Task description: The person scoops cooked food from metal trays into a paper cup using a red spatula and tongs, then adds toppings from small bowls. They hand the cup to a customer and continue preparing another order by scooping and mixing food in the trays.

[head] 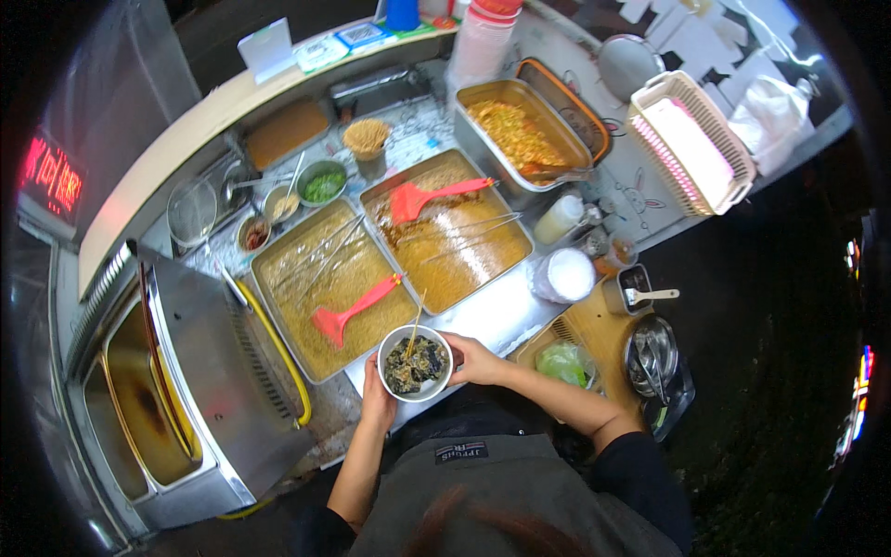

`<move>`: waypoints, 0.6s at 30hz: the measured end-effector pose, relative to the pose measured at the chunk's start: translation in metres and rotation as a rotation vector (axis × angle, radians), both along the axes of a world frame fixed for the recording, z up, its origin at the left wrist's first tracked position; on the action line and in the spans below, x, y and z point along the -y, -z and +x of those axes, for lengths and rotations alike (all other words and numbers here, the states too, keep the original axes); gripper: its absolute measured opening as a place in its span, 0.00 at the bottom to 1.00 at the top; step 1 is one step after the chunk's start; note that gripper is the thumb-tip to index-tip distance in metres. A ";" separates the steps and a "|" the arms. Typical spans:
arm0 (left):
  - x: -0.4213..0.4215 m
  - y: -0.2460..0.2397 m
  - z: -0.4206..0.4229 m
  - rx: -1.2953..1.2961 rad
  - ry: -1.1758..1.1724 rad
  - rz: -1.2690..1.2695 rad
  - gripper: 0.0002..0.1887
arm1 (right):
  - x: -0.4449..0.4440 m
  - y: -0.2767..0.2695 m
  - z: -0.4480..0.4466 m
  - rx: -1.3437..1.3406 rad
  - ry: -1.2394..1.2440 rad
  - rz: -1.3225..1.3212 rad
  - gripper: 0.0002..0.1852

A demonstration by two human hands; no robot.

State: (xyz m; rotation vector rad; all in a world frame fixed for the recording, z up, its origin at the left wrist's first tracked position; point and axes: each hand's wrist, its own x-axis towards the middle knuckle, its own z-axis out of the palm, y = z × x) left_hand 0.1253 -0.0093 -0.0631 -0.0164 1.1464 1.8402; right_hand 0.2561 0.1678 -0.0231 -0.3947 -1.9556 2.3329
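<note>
Between my two hands is a white bowl [390, 334] of dark, coated food pieces [411, 365], with thin wooden sticks [416, 324] standing in it. My left hand [376, 393] grips the bowl's left side, and my right hand [477, 361] grips its right side. Just beyond the bowl lies a metal tray of yellowish seasoning [334, 278], holding a red spatula [355, 310] and metal tongs [327, 254]. A second tray [452, 268] beside it has brown-orange sauce, another red spatula [418, 200] and tongs [473, 233].
At left stands a steel fryer [209, 376] with oil wells and a yellow hose [282, 348]. Small bowls, including chopped greens [324, 186], sit behind the trays. Right are a deep food pan [518, 132], a squeeze bottle [559, 218], stacked white bowls [567, 275] and a plastic basket [741, 163].
</note>
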 end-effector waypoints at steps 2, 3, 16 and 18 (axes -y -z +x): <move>-0.023 -0.028 0.001 0.196 0.153 0.271 0.40 | -0.027 -0.042 -0.004 -0.037 -0.055 0.061 0.48; -0.038 -0.041 0.005 0.340 0.128 0.359 0.43 | -0.040 -0.063 -0.007 -0.066 -0.109 0.126 0.47; -0.154 -0.127 -0.022 0.750 0.187 0.676 0.37 | -0.368 -0.107 -0.029 1.315 -0.172 1.643 0.15; -0.160 -0.127 -0.030 0.763 0.182 0.672 0.36 | -0.376 -0.111 -0.027 1.257 -0.270 1.719 0.15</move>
